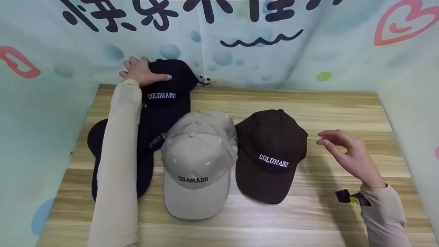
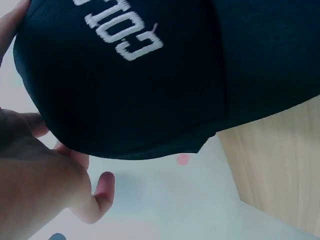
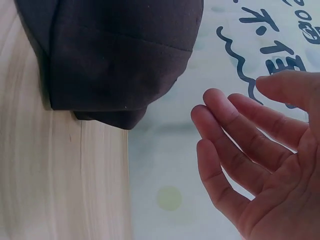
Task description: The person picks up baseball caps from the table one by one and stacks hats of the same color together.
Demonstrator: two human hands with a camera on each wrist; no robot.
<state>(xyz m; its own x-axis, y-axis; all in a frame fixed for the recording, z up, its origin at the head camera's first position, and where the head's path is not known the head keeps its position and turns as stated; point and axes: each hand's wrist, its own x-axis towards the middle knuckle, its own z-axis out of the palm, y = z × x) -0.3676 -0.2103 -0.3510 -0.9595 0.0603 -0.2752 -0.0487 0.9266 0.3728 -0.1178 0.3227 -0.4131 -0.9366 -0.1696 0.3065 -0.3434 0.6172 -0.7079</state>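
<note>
At the back left, my left hand (image 1: 140, 72) is at a navy cap (image 1: 171, 77) lettered COLORADO. Its thumb lies straight across the crown and the other fingers spread beyond the cap's left side. In the left wrist view, the navy cap (image 2: 125, 100) fills the upper part, with the fingers (image 2: 103, 192) apart at its edge. My right hand (image 1: 353, 154) hovers right of a dark brown cap (image 1: 271, 147), fingers loosely bent and holding nothing. The right wrist view shows this brown cap (image 3: 120, 55) apart from the fingertips (image 3: 207, 150).
Several grey caps (image 1: 197, 199) sit nested in the middle, touching the brown cap. Another dark cap (image 1: 145, 175) lies at the left, partly hidden by my left sleeve (image 1: 118, 164). A printed cloth backdrop (image 1: 240, 68) borders the wooden table (image 1: 274, 226).
</note>
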